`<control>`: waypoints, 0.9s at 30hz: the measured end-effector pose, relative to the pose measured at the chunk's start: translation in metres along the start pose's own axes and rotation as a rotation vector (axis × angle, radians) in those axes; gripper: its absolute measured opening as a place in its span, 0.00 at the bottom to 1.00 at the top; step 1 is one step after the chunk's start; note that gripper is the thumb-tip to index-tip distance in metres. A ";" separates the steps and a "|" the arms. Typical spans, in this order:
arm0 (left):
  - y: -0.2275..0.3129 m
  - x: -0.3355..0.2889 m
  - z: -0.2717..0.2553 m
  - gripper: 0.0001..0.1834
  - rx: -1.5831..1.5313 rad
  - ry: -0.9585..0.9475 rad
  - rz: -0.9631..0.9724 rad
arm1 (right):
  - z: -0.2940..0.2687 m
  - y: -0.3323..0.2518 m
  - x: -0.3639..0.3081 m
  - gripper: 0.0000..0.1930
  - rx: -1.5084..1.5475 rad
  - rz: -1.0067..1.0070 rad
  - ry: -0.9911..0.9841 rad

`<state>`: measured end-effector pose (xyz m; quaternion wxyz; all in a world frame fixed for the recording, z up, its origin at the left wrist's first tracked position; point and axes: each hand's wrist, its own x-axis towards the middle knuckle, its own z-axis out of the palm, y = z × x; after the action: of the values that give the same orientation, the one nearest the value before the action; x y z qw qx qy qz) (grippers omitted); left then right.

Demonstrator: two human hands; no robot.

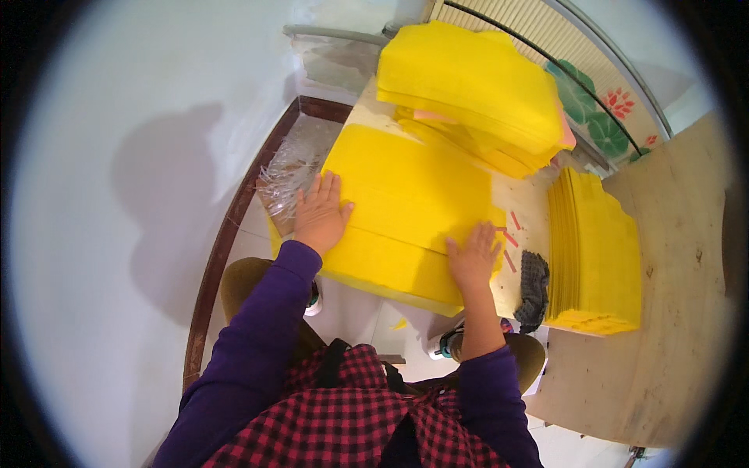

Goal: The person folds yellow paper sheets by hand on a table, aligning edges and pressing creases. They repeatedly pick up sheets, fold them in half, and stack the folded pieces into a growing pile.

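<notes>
A wide yellow fabric-like sheet lies in front of me on a pale wooden table, its near edge hanging over the table's front. A crease or overlapping edge runs across it between my hands. My left hand rests flat on the sheet's left side, fingers spread. On its right side, near the edge, my right hand lies flat with its fingers apart. Neither hand grips anything. Beyond the sheet, a thick pile of folded yellow sheets rests on the table, with some pink showing between layers.
At the right stands a stack of yellow folded pieces beside a wooden panel. A dark grey crumpled cloth and several thin red strips lie near my right hand. Clear plastic wrapping sits left, by the wall.
</notes>
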<state>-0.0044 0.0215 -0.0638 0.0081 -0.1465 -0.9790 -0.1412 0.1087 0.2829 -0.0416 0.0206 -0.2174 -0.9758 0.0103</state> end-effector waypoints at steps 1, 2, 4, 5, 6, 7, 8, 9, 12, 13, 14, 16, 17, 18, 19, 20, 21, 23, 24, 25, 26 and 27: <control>0.000 -0.001 0.000 0.34 0.002 -0.004 -0.007 | -0.001 -0.017 -0.001 0.41 0.022 -0.057 0.018; 0.000 -0.001 0.000 0.34 0.005 0.000 -0.005 | -0.001 -0.036 -0.002 0.41 0.037 -0.099 0.014; 0.002 0.001 -0.001 0.33 0.017 0.003 0.008 | 0.002 -0.087 -0.001 0.41 0.154 -0.287 0.056; 0.002 0.002 -0.001 0.33 0.023 0.001 0.011 | 0.003 -0.113 0.000 0.41 0.153 -0.302 -0.010; 0.001 0.002 -0.001 0.33 0.040 -0.007 0.006 | 0.003 -0.133 0.001 0.41 0.230 -0.363 0.023; 0.001 0.002 -0.002 0.33 0.042 0.003 0.016 | 0.005 -0.144 0.003 0.42 0.227 -0.323 -0.053; 0.001 0.003 -0.001 0.33 0.051 0.007 0.016 | 0.007 -0.151 0.005 0.42 0.270 -0.312 -0.062; 0.001 0.003 0.000 0.33 0.064 -0.004 0.004 | 0.009 -0.152 0.007 0.43 0.291 -0.295 -0.108; -0.001 0.002 0.005 0.34 0.082 0.044 0.023 | 0.014 -0.120 0.008 0.43 0.135 -0.325 -0.079; -0.002 -0.001 0.008 0.34 0.072 0.029 0.008 | 0.017 -0.106 0.007 0.43 0.136 -0.297 -0.073; -0.002 0.001 0.008 0.34 0.064 0.045 0.015 | 0.017 -0.091 0.008 0.43 0.138 -0.258 -0.065; -0.003 0.004 0.009 0.34 0.052 0.063 0.032 | 0.017 -0.062 0.009 0.43 0.110 -0.194 -0.057; -0.004 0.005 0.009 0.35 0.048 0.060 0.035 | 0.016 -0.047 0.008 0.43 0.099 -0.156 -0.062; -0.005 0.004 0.009 0.35 0.056 0.045 0.028 | 0.015 -0.033 0.007 0.43 0.096 -0.123 -0.060; -0.005 0.004 0.009 0.35 0.040 0.055 0.036 | 0.015 -0.021 0.005 0.43 0.091 -0.095 -0.055; -0.005 0.004 0.009 0.35 0.035 0.052 0.036 | 0.015 -0.011 0.004 0.43 0.080 -0.063 -0.061; -0.005 0.004 0.010 0.35 0.039 0.051 0.034 | 0.016 -0.001 0.003 0.42 0.069 -0.034 -0.062; -0.007 0.003 0.009 0.35 0.006 0.030 0.013 | 0.018 0.012 0.000 0.41 0.060 0.006 -0.050; -0.009 0.003 0.008 0.35 -0.006 0.047 0.009 | 0.020 0.016 0.000 0.41 0.063 0.016 -0.037; -0.013 0.004 0.007 0.35 -0.029 0.011 -0.051 | 0.021 0.018 -0.001 0.41 0.059 0.028 -0.027; -0.018 0.005 0.004 0.35 -0.050 0.001 -0.099 | 0.021 0.020 -0.001 0.41 0.073 0.024 -0.026; -0.024 0.008 0.001 0.35 -0.077 -0.010 -0.145 | 0.019 0.021 -0.002 0.40 0.081 0.027 -0.022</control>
<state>-0.0191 0.0017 -0.0705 -0.0125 -0.0762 -0.9809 -0.1784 0.1181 0.3009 -0.0614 0.0184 -0.2296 -0.9717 0.0526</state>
